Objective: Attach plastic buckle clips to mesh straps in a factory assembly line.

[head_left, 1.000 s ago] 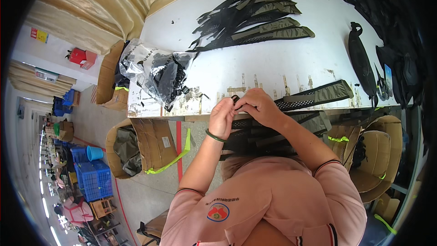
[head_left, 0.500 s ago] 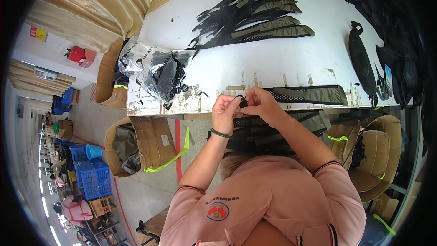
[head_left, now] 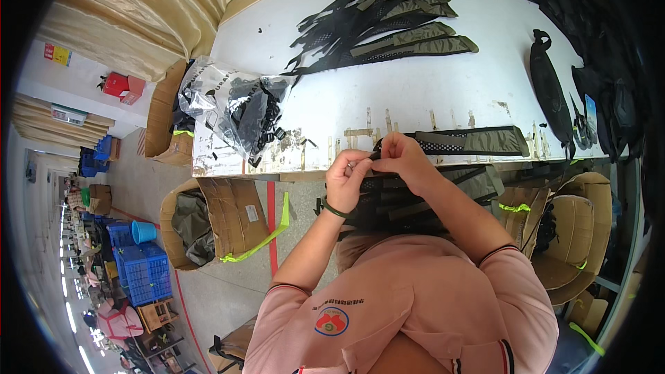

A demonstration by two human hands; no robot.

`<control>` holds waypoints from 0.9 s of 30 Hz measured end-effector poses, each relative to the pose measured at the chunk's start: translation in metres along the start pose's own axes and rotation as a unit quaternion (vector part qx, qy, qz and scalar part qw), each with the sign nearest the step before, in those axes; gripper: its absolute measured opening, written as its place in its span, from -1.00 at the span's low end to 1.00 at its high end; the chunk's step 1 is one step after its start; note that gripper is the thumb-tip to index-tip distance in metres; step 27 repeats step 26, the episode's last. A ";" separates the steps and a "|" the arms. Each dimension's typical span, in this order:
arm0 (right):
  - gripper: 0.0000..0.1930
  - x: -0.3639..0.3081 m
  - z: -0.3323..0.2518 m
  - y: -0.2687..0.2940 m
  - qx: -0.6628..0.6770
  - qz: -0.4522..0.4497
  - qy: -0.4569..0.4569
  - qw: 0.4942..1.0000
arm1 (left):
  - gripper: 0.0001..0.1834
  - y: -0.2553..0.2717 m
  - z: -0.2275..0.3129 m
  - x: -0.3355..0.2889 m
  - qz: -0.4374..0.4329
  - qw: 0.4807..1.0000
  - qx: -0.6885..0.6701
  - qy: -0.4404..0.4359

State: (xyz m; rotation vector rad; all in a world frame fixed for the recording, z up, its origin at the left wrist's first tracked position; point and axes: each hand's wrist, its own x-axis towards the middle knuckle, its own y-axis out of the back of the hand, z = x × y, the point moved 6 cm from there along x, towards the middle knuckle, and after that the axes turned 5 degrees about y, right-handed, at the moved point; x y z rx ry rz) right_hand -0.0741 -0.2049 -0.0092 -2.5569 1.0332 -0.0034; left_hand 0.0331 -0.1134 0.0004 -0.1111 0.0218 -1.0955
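At the near edge of the table, my left hand [head_left: 348, 176] and my right hand [head_left: 404, 161] meet with fingertips pinched together. Between them is the narrow black end of a padded strap [head_left: 471, 143] with black mesh and olive fabric. The strap's wide end lies to the right along the table edge. My fingers cover most of the pinched part, and any small fitting there cannot be made out. More mesh-and-olive straps [head_left: 443, 194] lie below the edge, over my lap. A dark green bangle circles my left wrist.
A fanned pile of similar straps [head_left: 402, 21] lies at the back of the white table [head_left: 332, 100]. To the left is a clear plastic bag [head_left: 239, 107] of black buckles. A long black pouch [head_left: 549, 90] and scissors [head_left: 580, 125] lie right. Cardboard boxes [head_left: 228, 218] flank me.
My left hand has turned slightly and come closer to my right fingers. The black loop that stood up between the fingertips is now mostly covered; the strap has shifted slightly.
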 end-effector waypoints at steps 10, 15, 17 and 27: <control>-0.82 -0.009 -0.014 -0.002 0.128 0.027 -0.025 0.991 | -0.69 -0.009 -0.001 -0.004 -0.072 0.992 -0.096 -0.035; -0.83 -0.004 -0.030 0.000 -0.107 -0.093 -0.026 0.990 | -0.70 -0.009 0.015 -0.003 -0.096 0.993 -0.001 -0.062; -0.85 -0.004 -0.038 0.000 -0.156 -0.107 0.002 0.982 | -0.70 -0.009 0.018 -0.003 -0.098 0.990 0.071 -0.074; -0.89 -0.002 -0.042 -0.003 -0.207 -0.121 0.045 0.970 | -0.76 -0.015 -0.005 -0.023 -0.207 0.972 -0.075 0.083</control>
